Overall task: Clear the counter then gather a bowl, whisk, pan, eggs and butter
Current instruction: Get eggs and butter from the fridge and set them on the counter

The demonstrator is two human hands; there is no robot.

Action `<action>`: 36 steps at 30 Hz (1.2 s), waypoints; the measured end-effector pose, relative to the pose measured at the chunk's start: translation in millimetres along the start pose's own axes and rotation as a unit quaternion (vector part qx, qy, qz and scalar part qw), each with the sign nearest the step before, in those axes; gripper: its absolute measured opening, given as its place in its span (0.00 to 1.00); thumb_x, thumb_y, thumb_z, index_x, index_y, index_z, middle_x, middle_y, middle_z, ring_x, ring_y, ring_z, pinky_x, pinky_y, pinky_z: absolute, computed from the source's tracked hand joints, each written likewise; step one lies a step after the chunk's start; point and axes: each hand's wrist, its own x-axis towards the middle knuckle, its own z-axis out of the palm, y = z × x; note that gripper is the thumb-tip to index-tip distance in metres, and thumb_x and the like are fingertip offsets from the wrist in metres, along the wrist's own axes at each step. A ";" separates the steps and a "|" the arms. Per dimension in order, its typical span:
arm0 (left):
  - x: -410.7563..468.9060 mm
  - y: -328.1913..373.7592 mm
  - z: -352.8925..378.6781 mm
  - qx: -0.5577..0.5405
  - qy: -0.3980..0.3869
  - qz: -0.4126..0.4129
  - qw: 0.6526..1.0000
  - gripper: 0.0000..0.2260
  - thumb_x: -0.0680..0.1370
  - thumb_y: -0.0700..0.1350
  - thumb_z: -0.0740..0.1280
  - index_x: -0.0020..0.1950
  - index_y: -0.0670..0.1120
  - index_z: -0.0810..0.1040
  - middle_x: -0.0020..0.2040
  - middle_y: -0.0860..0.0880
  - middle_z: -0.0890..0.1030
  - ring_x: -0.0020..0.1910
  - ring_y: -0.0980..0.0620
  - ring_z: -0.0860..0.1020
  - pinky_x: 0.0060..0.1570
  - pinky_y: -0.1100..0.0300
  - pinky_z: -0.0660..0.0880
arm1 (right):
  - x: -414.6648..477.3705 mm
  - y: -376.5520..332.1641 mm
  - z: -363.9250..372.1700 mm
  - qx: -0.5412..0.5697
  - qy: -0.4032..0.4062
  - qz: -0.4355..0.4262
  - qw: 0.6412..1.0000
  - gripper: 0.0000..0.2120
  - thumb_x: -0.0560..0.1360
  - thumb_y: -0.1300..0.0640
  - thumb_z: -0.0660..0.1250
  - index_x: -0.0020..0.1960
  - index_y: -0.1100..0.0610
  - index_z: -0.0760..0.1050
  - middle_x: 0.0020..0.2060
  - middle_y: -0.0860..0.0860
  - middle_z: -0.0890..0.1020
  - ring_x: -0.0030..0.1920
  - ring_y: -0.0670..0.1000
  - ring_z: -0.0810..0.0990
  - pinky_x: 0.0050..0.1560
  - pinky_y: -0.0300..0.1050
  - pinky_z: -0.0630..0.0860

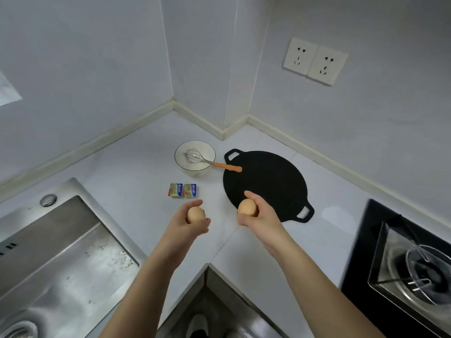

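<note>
Unreadably blurred butter wrappers [182, 190]; eggs [196, 214] [247, 207] in both hands [185, 228] [261, 220]

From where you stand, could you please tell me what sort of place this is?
Most likely a home kitchen: a steel sink, a gas stove and wall sockets above the counter.

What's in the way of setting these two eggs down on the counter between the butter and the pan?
Nothing visible does. The counter between butter and pan is bare. The left hand holds the left egg just short of the butter; the right hand holds the right egg by the pan's near edge.
</note>
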 end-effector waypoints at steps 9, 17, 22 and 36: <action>102.9 -19.2 -10.5 0.358 0.095 0.161 0.915 0.25 0.71 0.45 0.73 0.66 0.47 0.71 0.62 0.49 0.74 0.58 0.49 0.73 0.53 0.62 0.69 | 80.8 12.7 32.6 -0.186 0.040 -0.030 0.981 0.25 0.71 0.59 0.72 0.66 0.51 0.70 0.54 0.45 0.76 0.55 0.45 0.75 0.48 0.34 0.72; 162.8 -34.9 -10.9 0.500 0.064 0.323 0.801 0.23 0.58 0.40 0.80 0.49 0.42 0.78 0.43 0.46 0.81 0.39 0.44 0.79 0.38 0.54 0.76 | 135.1 26.0 51.6 -0.323 0.010 -0.092 0.942 0.26 0.71 0.57 0.71 0.68 0.53 0.69 0.61 0.49 0.72 0.59 0.48 0.75 0.58 0.42 0.74; 184.0 -47.2 -11.3 0.490 0.083 0.341 0.798 0.21 0.59 0.37 0.77 0.49 0.43 0.75 0.43 0.44 0.77 0.36 0.43 0.76 0.35 0.53 0.75 | 154.1 31.7 54.8 -0.412 -0.004 -0.140 0.901 0.27 0.72 0.54 0.70 0.70 0.52 0.67 0.61 0.48 0.70 0.59 0.48 0.72 0.57 0.42 0.73; 208.1 -56.6 -16.4 0.575 0.142 0.320 0.739 0.21 0.62 0.48 0.75 0.53 0.44 0.79 0.46 0.46 0.80 0.40 0.43 0.77 0.37 0.52 0.71 | 187.4 40.5 53.3 -0.398 -0.015 -0.154 0.904 0.28 0.71 0.54 0.71 0.70 0.49 0.68 0.62 0.48 0.73 0.63 0.49 0.70 0.60 0.42 0.70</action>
